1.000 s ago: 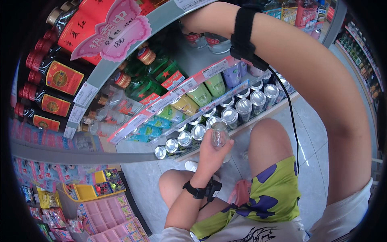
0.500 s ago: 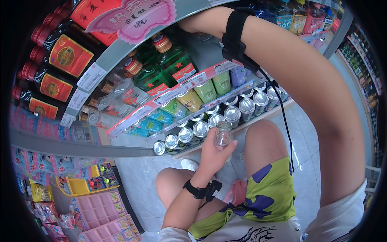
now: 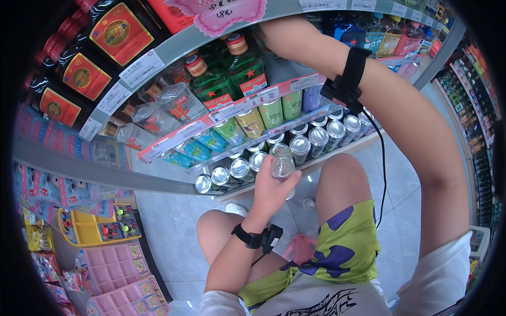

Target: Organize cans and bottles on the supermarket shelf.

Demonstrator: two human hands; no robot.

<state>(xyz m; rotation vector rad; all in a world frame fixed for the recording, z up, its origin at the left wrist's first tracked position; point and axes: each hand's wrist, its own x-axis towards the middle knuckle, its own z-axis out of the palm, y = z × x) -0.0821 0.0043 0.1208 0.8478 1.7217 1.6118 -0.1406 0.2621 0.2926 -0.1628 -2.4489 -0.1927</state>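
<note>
My left hand is closed around a small clear glass bottle, held in front of a row of silver-topped cans. My right hand reaches deep into the middle shelf, beneath the upper shelf's edge. Its fingers are hidden there, so I cannot make out whether they hold anything. Just left of it stand flat green bottles with orange caps and red-and-white labels. Clear glass bottles stand further left on that shelf.
Dark bottles with red-orange labels fill the upper shelf, above a grey curved edge. Coloured cans line a lower shelf. A small clear glass and a pink bag are on the tiled floor. Pink compartment trays lie at lower left.
My view has shifted, and shelf items appear further right at the top. My right hand stays inside the shelf, with its wrist lower in view. My left hand still holds the glass bottle.
</note>
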